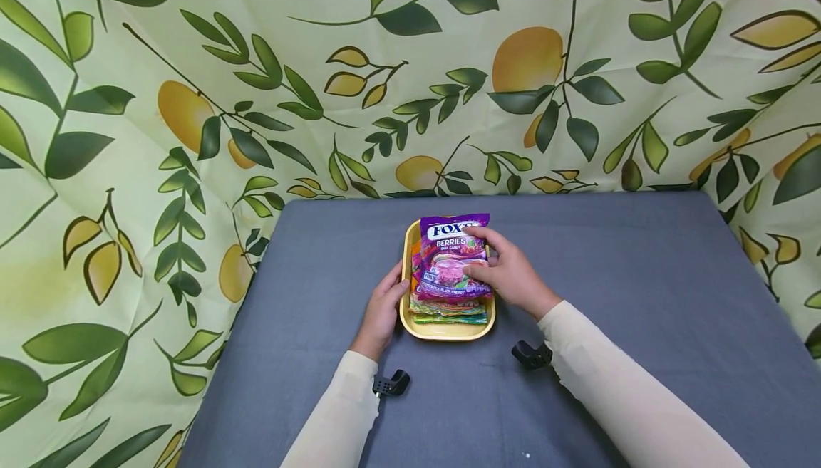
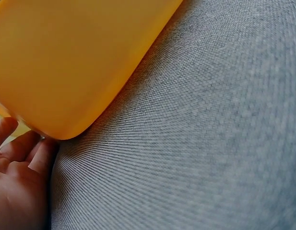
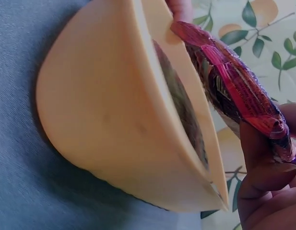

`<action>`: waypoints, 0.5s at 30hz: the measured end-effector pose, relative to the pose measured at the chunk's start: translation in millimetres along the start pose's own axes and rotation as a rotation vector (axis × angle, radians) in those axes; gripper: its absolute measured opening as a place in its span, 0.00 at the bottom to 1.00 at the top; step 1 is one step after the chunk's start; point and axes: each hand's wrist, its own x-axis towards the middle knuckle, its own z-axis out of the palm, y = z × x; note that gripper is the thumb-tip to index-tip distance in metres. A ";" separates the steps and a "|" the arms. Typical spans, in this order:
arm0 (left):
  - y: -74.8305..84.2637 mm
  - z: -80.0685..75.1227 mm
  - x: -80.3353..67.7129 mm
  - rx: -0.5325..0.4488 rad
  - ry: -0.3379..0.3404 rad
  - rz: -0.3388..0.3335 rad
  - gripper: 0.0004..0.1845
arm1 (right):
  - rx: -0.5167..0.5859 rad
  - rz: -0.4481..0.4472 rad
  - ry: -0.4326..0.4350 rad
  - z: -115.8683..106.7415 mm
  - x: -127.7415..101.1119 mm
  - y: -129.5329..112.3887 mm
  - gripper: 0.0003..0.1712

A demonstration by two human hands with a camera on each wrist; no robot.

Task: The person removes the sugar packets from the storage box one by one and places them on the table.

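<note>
A yellow tray [image 1: 442, 330] sits in the middle of the grey table and holds a stack of candy packets. The top one is a purple Fox's Berries packet [image 1: 449, 254]. My right hand [image 1: 507, 268] pinches that packet at its right edge; in the right wrist view the packet [image 3: 234, 91] is lifted off the tray [image 3: 114, 124] between thumb and fingers [image 3: 263, 167]. My left hand [image 1: 385, 308] rests against the tray's left rim, fingers fairly straight. The left wrist view shows the tray's corner [image 2: 66, 67] touching those fingers [image 2: 23, 148].
The grey cloth-covered table [image 1: 641, 276] extends around the tray on all sides. A leaf-and-lemon printed curtain [image 1: 192, 97] surrounds the table at the back and sides. More coloured packets [image 1: 449, 311] lie under the purple one.
</note>
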 end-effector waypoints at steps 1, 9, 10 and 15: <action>0.0 0.0 0.0 0.001 -0.003 0.003 0.32 | 0.013 -0.008 0.003 -1.9 0.1 -0.7 0.41; -0.1 -0.4 -1.1 0.003 -0.004 0.016 0.32 | 0.037 -0.021 0.042 -18.5 -0.3 -5.0 0.40; -0.1 -0.4 -1.1 0.003 -0.004 0.018 0.32 | 0.035 -0.018 0.046 -20.3 -0.5 -5.0 0.41; 0.0 -0.5 -1.2 0.003 -0.011 0.014 0.32 | 0.021 -0.011 0.077 -28.8 -3.7 -0.6 0.41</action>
